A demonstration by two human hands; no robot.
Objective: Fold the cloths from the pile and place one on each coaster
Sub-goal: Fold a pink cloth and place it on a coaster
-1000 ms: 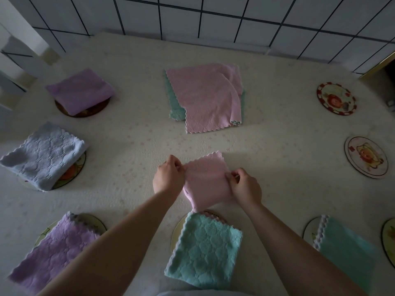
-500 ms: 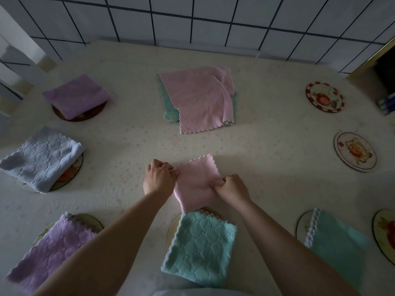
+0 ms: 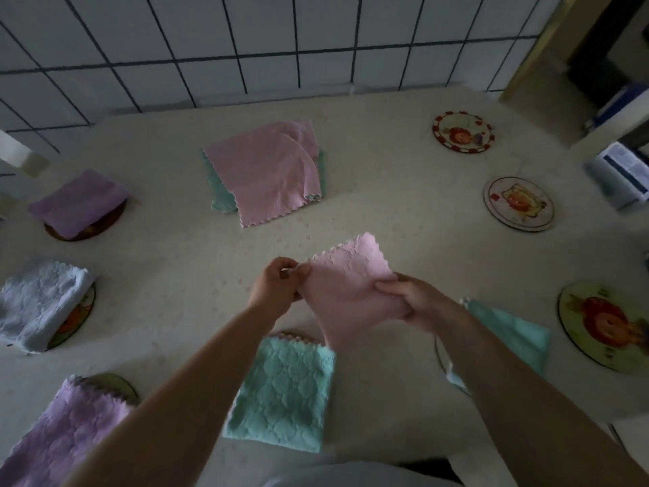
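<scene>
A home setting is suggested, likely a kitchen or dining corner: a white tiled wall (image 3: 246, 40) with dark grout is seen behind a bench (image 3: 386, 212) covered by a pale patterned cloth, on which cartoon-printed coasters (image 3: 463, 131) are laid.

A cream tablecloth with a faint speckled print (image 3: 182, 247) covers the table. Behind it rises a wall of white tiles (image 3: 267, 29) with dark grout lines. At the far right edge sits a white-and-blue object (image 3: 621, 177) — too blurred to identify — beside a dark doorway (image 3: 611, 47).
</scene>
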